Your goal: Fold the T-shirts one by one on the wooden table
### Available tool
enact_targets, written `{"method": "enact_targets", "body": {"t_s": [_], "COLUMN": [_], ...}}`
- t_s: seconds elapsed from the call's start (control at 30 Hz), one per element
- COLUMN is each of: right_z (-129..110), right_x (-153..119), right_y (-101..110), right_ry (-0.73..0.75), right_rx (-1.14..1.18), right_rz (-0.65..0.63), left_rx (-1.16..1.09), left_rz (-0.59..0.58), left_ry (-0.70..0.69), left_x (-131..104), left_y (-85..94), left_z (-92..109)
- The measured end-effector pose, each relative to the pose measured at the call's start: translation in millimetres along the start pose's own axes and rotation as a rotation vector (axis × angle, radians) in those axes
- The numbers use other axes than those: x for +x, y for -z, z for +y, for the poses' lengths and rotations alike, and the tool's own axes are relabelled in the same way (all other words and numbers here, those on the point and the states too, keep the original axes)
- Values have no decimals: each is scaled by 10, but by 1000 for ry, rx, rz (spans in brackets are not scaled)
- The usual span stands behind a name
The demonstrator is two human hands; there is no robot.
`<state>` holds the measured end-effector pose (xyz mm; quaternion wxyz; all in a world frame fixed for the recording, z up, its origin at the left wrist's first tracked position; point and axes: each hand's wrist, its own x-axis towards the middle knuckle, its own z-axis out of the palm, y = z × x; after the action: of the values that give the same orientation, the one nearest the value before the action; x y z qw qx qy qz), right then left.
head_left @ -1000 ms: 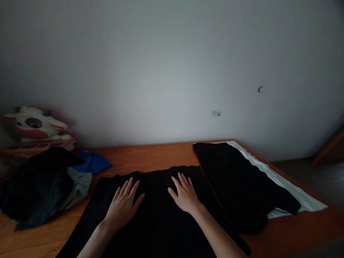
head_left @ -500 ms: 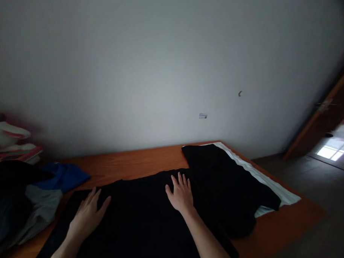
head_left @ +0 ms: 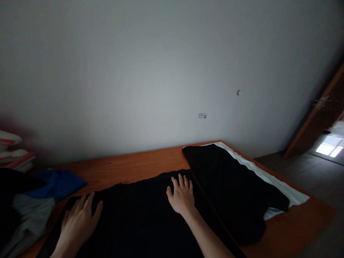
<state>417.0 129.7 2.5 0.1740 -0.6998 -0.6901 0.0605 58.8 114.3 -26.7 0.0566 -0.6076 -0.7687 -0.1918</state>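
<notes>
A black garment (head_left: pixel 140 218) lies spread out on the wooden table (head_left: pixel 125 165); its near part runs out of view, and its exact kind is too dark to tell. My left hand (head_left: pixel 81 220) rests on its left side, fingers spread and palm down. Flat near its upper right corner lies my right hand (head_left: pixel 182 195), also with fingers apart. Beside it on the right is a second black garment (head_left: pixel 229 187), on top of a white cloth (head_left: pixel 260 177). A thin strip of table shows between the two black garments.
At the left is a heap with a blue cloth (head_left: pixel 58 183), a grey cloth (head_left: pixel 33 212) and dark clothes. Behind it sit striped folded fabrics (head_left: pixel 11 157). A wall (head_left: pixel 151 87) rises along the table's back edge. An open door (head_left: pixel 322 108) stands at the right.
My left hand has slid left and slightly toward me over the black garment. My right hand has hardly moved. The strip of table between the black garments shows more now. The view has shifted slightly.
</notes>
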Motion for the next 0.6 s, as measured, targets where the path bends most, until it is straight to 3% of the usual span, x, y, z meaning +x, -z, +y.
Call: {"method": "enact_targets", "body": {"t_s": [0.13,0.27,0.37,0.5,0.6], "right_z": [-77,-120,-106,-94,-131], "right_x": [125,190,195,201,192], "right_y": [48,-23,-93,-85,-68], "right_ry": [27,51,86,248,340], "right_rx": [-71,-38,28,108,154], "right_rz": [-82,55,136,148,135], "left_rx": [40,4,-26,-6,-6], "left_rz": [49,85,-2,-210,-237], "left_ry": [-161,-395,-513,-453,-304], "left_x": [3,-49,-71,35,127], "left_y": [111,182,156,107,113], "left_z": [141,287,395,518,640]}}
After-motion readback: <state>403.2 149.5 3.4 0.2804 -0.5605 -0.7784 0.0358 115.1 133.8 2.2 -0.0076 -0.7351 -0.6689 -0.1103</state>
